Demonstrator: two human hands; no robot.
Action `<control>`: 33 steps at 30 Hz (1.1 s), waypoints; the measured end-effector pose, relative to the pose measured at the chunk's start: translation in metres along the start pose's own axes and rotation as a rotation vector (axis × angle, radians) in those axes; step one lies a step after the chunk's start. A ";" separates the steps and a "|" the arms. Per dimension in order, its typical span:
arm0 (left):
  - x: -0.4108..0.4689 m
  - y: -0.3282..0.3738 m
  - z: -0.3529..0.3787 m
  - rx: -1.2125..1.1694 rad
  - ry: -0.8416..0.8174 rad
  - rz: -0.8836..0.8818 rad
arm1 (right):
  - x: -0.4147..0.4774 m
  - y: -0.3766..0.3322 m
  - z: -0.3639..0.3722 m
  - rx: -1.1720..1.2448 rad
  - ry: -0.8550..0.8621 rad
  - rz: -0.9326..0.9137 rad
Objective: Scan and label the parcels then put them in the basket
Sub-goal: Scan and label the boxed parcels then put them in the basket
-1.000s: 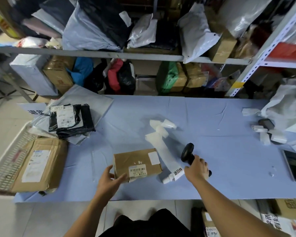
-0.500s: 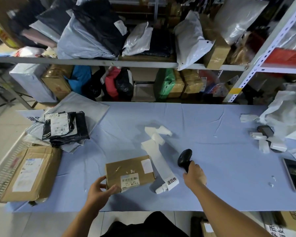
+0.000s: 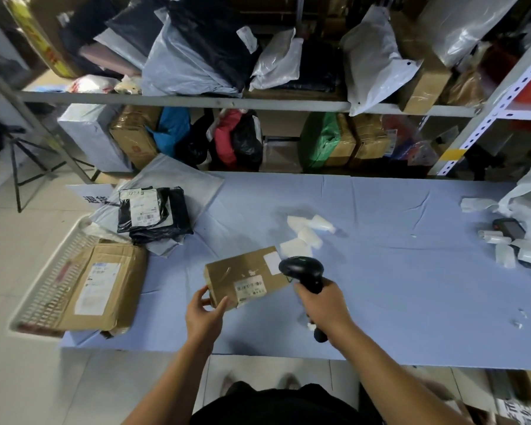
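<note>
Both hands full: left hand (image 3: pixel 204 317) grips small brown cardboard box (image 3: pixel 246 273), right hand (image 3: pixel 325 305) black handheld scanner (image 3: pixel 302 268); crumpled white label strip (image 3: pixel 304 233) behind.

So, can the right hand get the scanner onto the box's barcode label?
Probably yes: the label faces up uncovered, the left hand grips only the box's near corner, the scanner hovers alongside.

On the desk (image 3: pixel 411 286): 1 small box (image 3: pixel 246 276), 1 black bag parcel (image 3: pixel 178 216), 1 grey mailer (image 3: pixel 193 182). 1 basket (image 3: pixel 43 286) with 1 larger box (image 3: pixel 105 286). 1 scanner (image 3: pixel 304 268).
</note>
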State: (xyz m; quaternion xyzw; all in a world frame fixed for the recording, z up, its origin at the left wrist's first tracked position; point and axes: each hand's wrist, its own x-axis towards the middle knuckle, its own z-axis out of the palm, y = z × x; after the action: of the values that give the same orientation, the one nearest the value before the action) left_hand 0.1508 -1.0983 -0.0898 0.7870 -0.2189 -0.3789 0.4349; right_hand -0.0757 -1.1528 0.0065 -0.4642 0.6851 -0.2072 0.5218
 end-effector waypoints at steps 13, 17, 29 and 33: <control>-0.001 0.000 -0.001 -0.075 0.003 0.009 | -0.048 0.016 0.027 -0.087 -0.007 0.043; -0.002 0.002 -0.002 -0.091 -0.006 0.007 | -0.052 0.015 0.025 -0.075 0.010 0.024; 0.001 0.000 -0.006 -0.107 0.015 0.012 | -0.054 0.013 0.019 -0.053 -0.002 0.032; 0.002 0.000 -0.005 -0.103 0.006 -0.002 | -0.053 0.012 0.018 -0.047 -0.014 0.028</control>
State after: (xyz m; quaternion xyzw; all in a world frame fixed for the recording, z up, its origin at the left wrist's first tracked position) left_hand 0.1560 -1.0969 -0.0893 0.7648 -0.1969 -0.3877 0.4753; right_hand -0.0628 -1.0984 0.0178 -0.4681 0.6926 -0.1803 0.5184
